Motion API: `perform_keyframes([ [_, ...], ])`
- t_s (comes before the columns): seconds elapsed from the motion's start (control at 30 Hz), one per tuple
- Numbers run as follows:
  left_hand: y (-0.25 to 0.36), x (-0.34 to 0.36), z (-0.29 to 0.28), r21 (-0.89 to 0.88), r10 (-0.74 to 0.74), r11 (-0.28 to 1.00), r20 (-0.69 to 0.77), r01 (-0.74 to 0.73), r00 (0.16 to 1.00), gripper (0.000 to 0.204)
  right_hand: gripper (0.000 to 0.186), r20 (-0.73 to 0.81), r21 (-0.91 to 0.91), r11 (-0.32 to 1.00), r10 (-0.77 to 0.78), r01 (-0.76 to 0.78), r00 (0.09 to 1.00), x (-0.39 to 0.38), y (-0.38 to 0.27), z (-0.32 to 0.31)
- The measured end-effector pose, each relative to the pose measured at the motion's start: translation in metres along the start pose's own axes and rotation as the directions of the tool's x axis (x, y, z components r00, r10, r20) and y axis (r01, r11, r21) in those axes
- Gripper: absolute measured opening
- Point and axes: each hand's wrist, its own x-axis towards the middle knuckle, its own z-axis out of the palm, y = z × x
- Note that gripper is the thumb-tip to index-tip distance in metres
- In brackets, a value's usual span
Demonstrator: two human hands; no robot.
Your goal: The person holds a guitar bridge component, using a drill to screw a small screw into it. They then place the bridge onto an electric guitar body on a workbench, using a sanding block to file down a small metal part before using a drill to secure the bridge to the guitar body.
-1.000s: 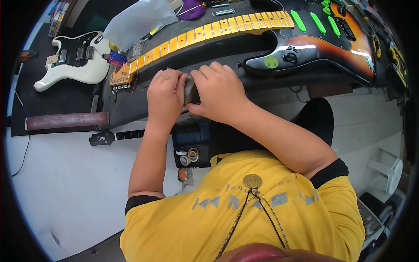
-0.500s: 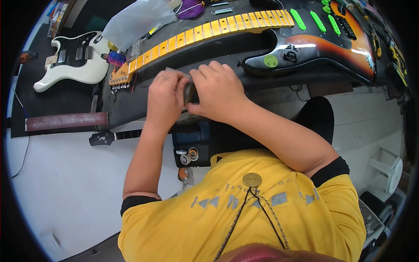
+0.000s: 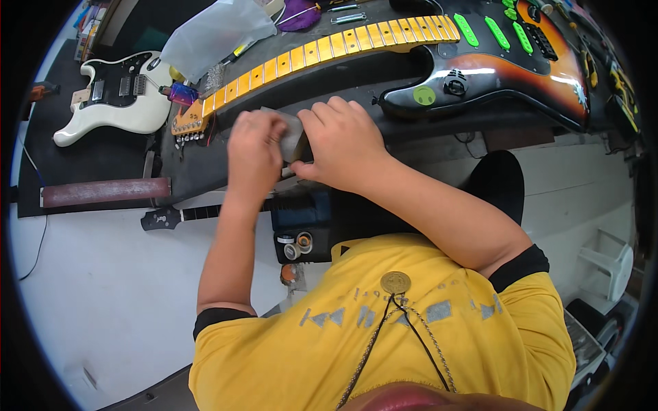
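Observation:
Between my hands, at the bench's near edge, is a small grey flat piece (image 3: 293, 136), sheet-like; its exact kind I cannot make out. My right hand (image 3: 348, 145) grips it from the right, thumb below and fingers above. My left hand (image 3: 255, 147) is curled at the left side of the piece, slightly blurred, and whatever its fingers pinch is hidden. Just beyond both hands lies a sunburst electric guitar (image 3: 493, 79) with bright green pickup covers and a maple neck (image 3: 329, 46) pointing left.
A white guitar body (image 3: 113, 120) lies at the left beside a long reddish-brown sanding bar (image 3: 106, 192). A plastic bag (image 3: 216, 34) and a blue-purple lighter (image 3: 181, 93) sit beyond the neck. Below, a dark headstock (image 3: 162, 218) and small round tins (image 3: 295, 245) show. Pliers (image 3: 624, 96) lie far right.
My left hand has shifted slightly left, baring more of the grey piece. My right hand stays nearly in place.

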Motion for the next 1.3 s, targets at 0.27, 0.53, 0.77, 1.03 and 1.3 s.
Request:
perform_keyframes([
  [0.27, -0.015, -0.001, 0.002, -0.041, -0.106, 0.994, -0.038, 0.105, 0.994, 0.006, 0.055, 0.016, 0.015, 1.000, 0.001, -0.001, 1.000, 0.001, -0.002, -0.002],
  [0.53, -0.017, -0.006, 0.009, -0.033, -0.214, 0.977, -0.114, 0.212, 0.970, 0.009, 0.054, -0.022, 0.018, 1.000, -0.002, 0.002, 1.000, 0.000, -0.001, -0.002],
  [0.77, -0.012, -0.004, 0.007, -0.052, -0.264, 0.964, -0.125, 0.259, 0.956, 0.012, 0.064, 0.051, 0.023, 0.999, 0.021, -0.022, 0.998, 0.000, -0.002, -0.003],
  [1.03, -0.005, -0.010, 0.004, 0.029, -0.229, 0.972, -0.096, 0.233, 0.969, 0.016, 0.054, 0.010, 0.010, 1.000, 0.012, -0.012, 1.000, 0.001, -0.002, -0.002],
  [1.3, 0.004, -0.014, 0.003, 0.224, -0.017, 0.974, -0.071, 0.033, 0.997, 0.017, 0.055, 0.030, 0.015, 1.000, 0.015, -0.015, 0.999, 0.000, -0.002, -0.001],
])
